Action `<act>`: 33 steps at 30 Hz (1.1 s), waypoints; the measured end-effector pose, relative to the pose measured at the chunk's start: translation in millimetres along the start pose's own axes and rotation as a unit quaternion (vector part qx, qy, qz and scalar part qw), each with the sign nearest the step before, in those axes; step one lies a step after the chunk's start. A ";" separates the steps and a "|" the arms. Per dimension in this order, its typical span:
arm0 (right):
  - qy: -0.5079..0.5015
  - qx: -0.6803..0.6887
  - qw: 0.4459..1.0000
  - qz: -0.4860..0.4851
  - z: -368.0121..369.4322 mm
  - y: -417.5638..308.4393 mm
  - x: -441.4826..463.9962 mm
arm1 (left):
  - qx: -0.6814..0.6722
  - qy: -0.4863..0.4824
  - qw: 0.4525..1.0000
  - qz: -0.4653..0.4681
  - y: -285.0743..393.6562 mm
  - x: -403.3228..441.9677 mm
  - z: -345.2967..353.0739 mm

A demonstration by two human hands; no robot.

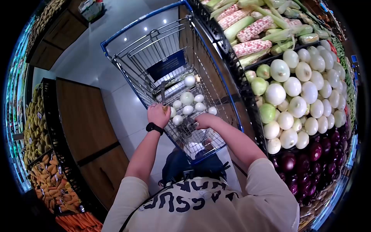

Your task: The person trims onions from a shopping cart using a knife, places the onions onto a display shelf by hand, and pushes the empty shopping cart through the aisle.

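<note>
At the centre of the view, a group of white onions [187, 98] lies on the wire floor of a shopping cart [142, 22], whose basket stretches towards twelve o'clock with a dark blue panel [167, 65] on its mesh. One onion sits apart from the rest at the group's twelve o'clock.

The person's left hand [159, 115], at nine o'clock of the onions, is closed around what looks like the brown handle of a curved tool [163, 92]; a black watch [155, 128] circles that wrist. The right hand [206, 121] reaches inside the basket at about four o'clock of the group, near one onion; its fingertips point inward, and whether they hold anything cannot be told.

Around the cart, corn ears [255, 29] lie at one o'clock, a heap of larger white onions [297, 106] at three and red onions [315, 152] at four. A wooden cabinet [87, 116] stands at nine o'clock, and carrots [79, 221] lie at half past seven.
</note>
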State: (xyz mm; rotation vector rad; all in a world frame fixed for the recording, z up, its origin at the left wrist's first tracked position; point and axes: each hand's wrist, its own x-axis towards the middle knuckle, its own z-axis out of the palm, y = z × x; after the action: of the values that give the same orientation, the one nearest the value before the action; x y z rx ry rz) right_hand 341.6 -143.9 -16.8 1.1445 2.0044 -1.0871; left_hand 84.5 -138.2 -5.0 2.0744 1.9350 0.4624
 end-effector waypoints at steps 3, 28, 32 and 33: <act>0.152 0.085 0.980 0.095 66.0 4.8 80.5 | 0.005 0.002 1.000 0.015 -2.4 -1.0 2.7; 0.217 0.754 0.617 -0.054 56.2 15.7 40.5 | 0.035 0.010 0.999 0.032 2.6 -1.1 8.0; 0.176 0.879 0.374 -0.239 12.8 2.3 -94.8 | 0.065 -0.003 0.997 0.039 1.4 -3.3 7.9; 0.185 0.889 0.313 -0.278 21.2 1.7 -109.0 | 0.074 -0.012 0.996 0.040 -0.6 -2.9 10.3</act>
State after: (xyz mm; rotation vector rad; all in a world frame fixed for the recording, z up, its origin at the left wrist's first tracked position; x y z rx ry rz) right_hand 395.4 -206.1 57.9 1.3251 0.2347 -4.0718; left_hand 88.0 -140.8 -14.8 2.2455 1.9309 0.3163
